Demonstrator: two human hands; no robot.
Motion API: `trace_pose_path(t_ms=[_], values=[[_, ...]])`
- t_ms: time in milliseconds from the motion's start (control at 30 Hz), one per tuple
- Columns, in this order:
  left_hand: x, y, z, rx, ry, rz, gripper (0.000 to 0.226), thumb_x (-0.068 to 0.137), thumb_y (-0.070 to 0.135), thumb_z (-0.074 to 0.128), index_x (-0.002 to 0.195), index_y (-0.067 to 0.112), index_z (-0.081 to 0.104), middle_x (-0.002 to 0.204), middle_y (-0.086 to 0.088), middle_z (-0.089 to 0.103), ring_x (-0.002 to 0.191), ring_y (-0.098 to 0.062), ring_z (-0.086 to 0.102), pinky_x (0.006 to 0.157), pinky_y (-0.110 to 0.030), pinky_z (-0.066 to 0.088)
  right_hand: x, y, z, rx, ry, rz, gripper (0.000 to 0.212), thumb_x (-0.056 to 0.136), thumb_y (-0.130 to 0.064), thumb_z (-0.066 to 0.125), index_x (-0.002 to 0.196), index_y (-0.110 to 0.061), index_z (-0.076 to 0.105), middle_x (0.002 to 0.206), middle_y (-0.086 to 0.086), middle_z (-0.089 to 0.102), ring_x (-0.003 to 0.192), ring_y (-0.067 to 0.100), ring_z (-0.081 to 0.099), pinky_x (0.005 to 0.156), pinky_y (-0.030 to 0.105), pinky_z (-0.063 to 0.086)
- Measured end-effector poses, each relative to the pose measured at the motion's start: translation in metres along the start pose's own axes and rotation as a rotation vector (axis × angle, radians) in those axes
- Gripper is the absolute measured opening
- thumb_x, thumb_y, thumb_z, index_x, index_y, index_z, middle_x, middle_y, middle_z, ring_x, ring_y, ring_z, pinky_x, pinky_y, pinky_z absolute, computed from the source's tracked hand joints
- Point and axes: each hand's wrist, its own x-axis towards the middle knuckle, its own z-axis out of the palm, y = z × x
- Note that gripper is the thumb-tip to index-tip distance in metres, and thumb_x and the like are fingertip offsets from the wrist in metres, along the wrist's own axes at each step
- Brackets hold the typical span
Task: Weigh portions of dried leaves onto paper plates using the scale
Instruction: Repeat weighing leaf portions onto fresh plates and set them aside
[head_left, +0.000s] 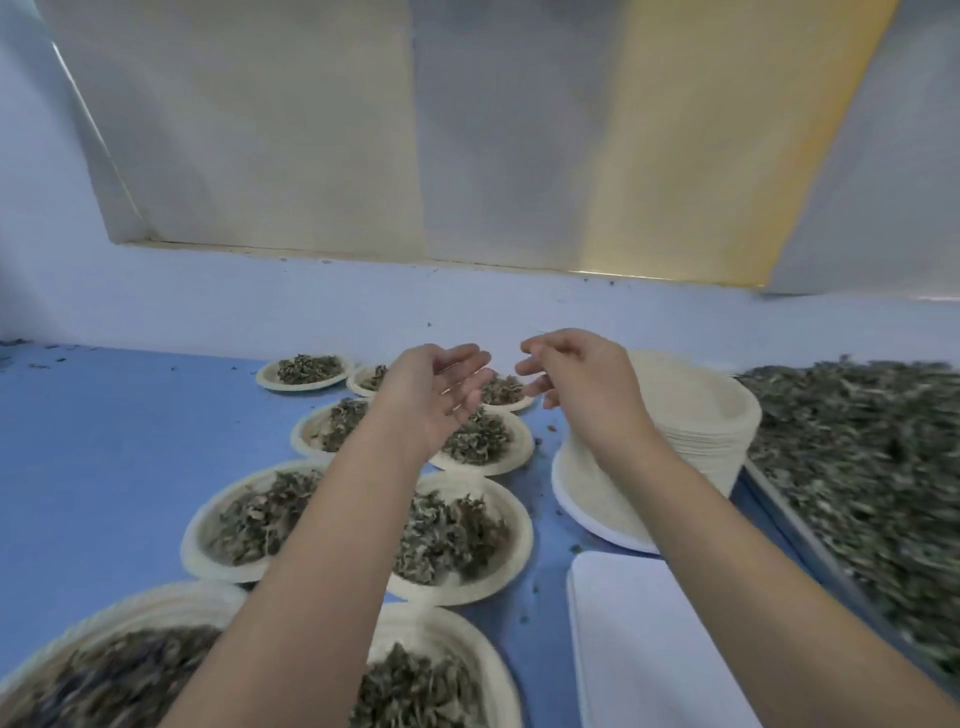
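A tall stack of empty paper plates (701, 415) stands on the blue desk (104, 441), and everything else is placed from it. Against its near side leans a single empty plate (587, 499), tilted with its lower rim on the desk. To the stack's left lie about nine filled plates (511, 566) in two rough rows running from far to near, each with a heap of dried leaves (447, 535) in its middle; the nearest two are blurred and cut off by the frame's edge. To the stack's right, just beside it, a metal tray (795, 525) is covered with loose leaves (857, 467). In front of the stack lies a flat white slab (649, 649) with rounded corners and nothing on it; whether it is the scale I cannot tell. Both hands are raised to the left of the stack, near each other but apart: the left hand (441, 395) is palm up with fingers relaxed, holding nothing; the right hand (576, 379) has its fingers bent, and whether they pinch anything I cannot tell
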Motion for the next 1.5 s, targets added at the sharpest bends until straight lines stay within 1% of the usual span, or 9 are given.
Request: trace_pose_path(t_ms=[100,200,267,400,500,900,1133,1367,1500], values=[[-0.022,-0.021,0.016,-0.070,0.018,0.046,0.031,0.097,0.013,0.034,0.087,0.009,0.063,0.070,0.001,0.071,0.073,-0.012,0.064,0.058,-0.020,0.043,-0.013,0.009,-0.033,-0.438,0.133,-0.191,0.016,0.090,-0.012,0.057,0.093,-0.017,0.072,0.087,-0.006,0.067,0.076,0.001,0.057,0.071,0.016,0.040],[-0.043,-0.041,0.024,-0.128,0.042,0.073,0.026,0.095,0.013,0.039,0.085,0.011,0.063,0.065,0.004,0.071,0.063,-0.008,0.064,0.054,-0.017,0.044,-0.022,0.016,-0.062,-0.818,0.109,-0.270,0.023,0.094,-0.017,0.054,0.108,-0.016,0.071,0.111,-0.001,0.068,0.108,0.019,0.057,0.090,0.031,0.044],[-0.053,-0.051,0.027,-0.148,0.066,0.078,0.025,0.095,0.012,0.040,0.086,0.012,0.064,0.065,0.005,0.071,0.057,-0.006,0.063,0.053,-0.015,0.044,-0.027,0.018,-0.073,-0.931,0.037,-0.246,0.027,0.097,-0.020,0.049,0.115,-0.017,0.069,0.117,0.001,0.068,0.111,0.022,0.058,0.091,0.038,0.045],[-0.067,-0.063,0.033,-0.171,0.085,0.085,0.027,0.094,0.010,0.039,0.086,0.013,0.065,0.062,0.006,0.070,0.061,-0.007,0.061,0.057,-0.017,0.043,-0.035,0.018,-0.080,-1.034,-0.018,-0.235,0.031,0.100,-0.021,0.042,0.109,-0.008,0.068,0.108,0.010,0.070,0.102,0.028,0.061,0.085,0.040,0.047],[-0.073,-0.067,0.034,-0.152,0.074,0.091,0.026,0.094,0.011,0.041,0.085,0.013,0.065,0.063,0.006,0.070,0.055,-0.005,0.063,0.055,-0.017,0.044,-0.033,0.019,-0.078,-1.155,-0.060,-0.221,0.033,0.101,-0.019,0.038,0.113,-0.005,0.065,0.112,0.013,0.067,0.105,0.029,0.059,0.088,0.041,0.046],[-0.075,-0.077,0.041,-0.146,0.063,0.051,0.026,0.092,0.011,0.040,0.082,0.013,0.064,0.059,0.007,0.068,0.051,-0.004,0.061,0.055,-0.016,0.041,-0.032,0.024,-0.076,-1.121,-0.071,-0.231,0.031,0.101,-0.013,0.038,0.112,0.000,0.064,0.109,0.017,0.067,0.102,0.031,0.059,0.088,0.042,0.043],[-0.076,-0.078,0.044,-0.150,0.060,0.045,0.025,0.092,0.010,0.041,0.083,0.013,0.064,0.059,0.006,0.068,0.059,-0.007,0.059,0.057,-0.016,0.040,-0.030,0.031,-0.075,-1.095,-0.008,-0.279,0.031,0.096,-0.004,0.042,0.117,-0.006,0.065,0.111,0.012,0.068,0.104,0.028,0.058,0.087,0.038,0.043],[-0.078,-0.083,0.050,-0.131,0.024,0.039,0.025,0.091,0.009,0.040,0.082,0.013,0.063,0.059,0.007,0.068,0.055,-0.005,0.060,0.056,-0.015,0.041,-0.028,0.040,-0.071,-1.011,0.117,-0.436,0.034,0.093,0.004,0.045,0.121,-0.002,0.063,0.112,0.015,0.067,0.106,0.033,0.054,0.081,0.026,0.031],[-0.075,-0.085,0.048,-0.072,0.008,0.039,0.022,0.092,0.010,0.043,0.087,0.011,0.064,0.069,0.004,0.071,0.064,-0.008,0.062,0.058,-0.016,0.045,-0.036,0.028,-0.066,-0.920,0.162,-0.642,0.029,0.082,0.013,0.053,0.106,0.006,0.068,0.097,0.019,0.070,0.092,0.038,0.062,0.085,0.035,0.044]])
